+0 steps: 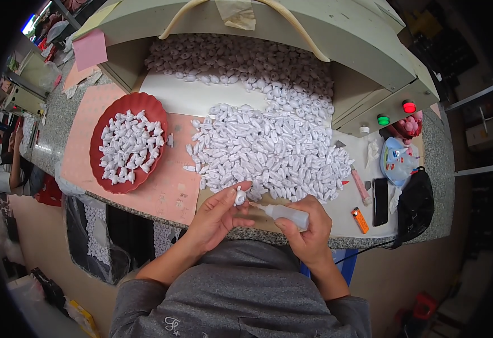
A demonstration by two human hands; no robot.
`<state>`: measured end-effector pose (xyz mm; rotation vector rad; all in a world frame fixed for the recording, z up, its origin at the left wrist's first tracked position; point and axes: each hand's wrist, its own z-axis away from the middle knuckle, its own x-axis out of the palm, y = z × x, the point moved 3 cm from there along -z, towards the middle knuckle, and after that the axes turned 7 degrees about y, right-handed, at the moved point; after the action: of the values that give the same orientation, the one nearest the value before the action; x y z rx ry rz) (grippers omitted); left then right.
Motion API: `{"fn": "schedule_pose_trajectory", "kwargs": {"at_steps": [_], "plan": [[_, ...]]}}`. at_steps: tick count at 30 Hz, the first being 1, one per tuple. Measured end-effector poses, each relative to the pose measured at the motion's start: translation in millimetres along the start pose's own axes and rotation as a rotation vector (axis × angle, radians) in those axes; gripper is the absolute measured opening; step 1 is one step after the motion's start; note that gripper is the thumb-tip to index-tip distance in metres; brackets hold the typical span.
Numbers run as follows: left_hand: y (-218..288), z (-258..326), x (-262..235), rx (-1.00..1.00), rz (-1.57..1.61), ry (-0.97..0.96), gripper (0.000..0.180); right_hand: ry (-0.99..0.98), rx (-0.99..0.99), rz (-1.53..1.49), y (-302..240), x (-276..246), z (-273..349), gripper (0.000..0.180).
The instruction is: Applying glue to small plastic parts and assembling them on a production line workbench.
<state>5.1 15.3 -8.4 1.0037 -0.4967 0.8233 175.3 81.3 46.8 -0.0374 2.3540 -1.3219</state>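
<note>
Between the thumb and fingers of my left hand (215,217) is a small white figurine part (239,197), rounded and about fingertip-sized. My right hand (313,231) is wrapped round a translucent squeeze bottle (288,215), tilted so that its thin nozzle points left toward the white part. Whether nozzle and part touch, I cannot tell. Just beyond both hands spreads a big heap of small, elongated white pieces (269,149). To the left, a red scalloped plate (96,160) bears many white pieces with several bumps each.
A grey machine housing (370,62) arches over more white pieces at the back, with red and green lights (396,112) on its right. An orange lighter (360,220), a black phone (380,201) and a black bag (416,205) lie at right. Another person (12,174) sits far left.
</note>
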Motion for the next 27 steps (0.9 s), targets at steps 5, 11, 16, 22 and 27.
{"fn": "schedule_pose_trajectory", "kwargs": {"at_steps": [5, 11, 16, 22, 27], "plan": [[-1, 0, -1, -0.021, -0.002, 0.015, 0.041, 0.012, -0.01, 0.023, 0, 0, 0, 0.027], [-3, 1, 1, -0.088, 0.016, -0.022, 0.041, 0.014, -0.03, 0.003, 1, 1, 0, 0.026], [0, 2, -10, -0.122, 0.128, -0.012, 0.039, -0.005, 0.289, -0.168, 12, -2, 6, 0.025], [20, 10, -35, -0.001, 0.305, 0.069, 0.037, -0.065, 0.617, -0.269, 47, 4, 25, 0.029], [28, 12, -40, 0.077, 0.356, 0.036, 0.036, -0.165, 0.245, 0.156, 41, 31, 16, 0.019]]}}
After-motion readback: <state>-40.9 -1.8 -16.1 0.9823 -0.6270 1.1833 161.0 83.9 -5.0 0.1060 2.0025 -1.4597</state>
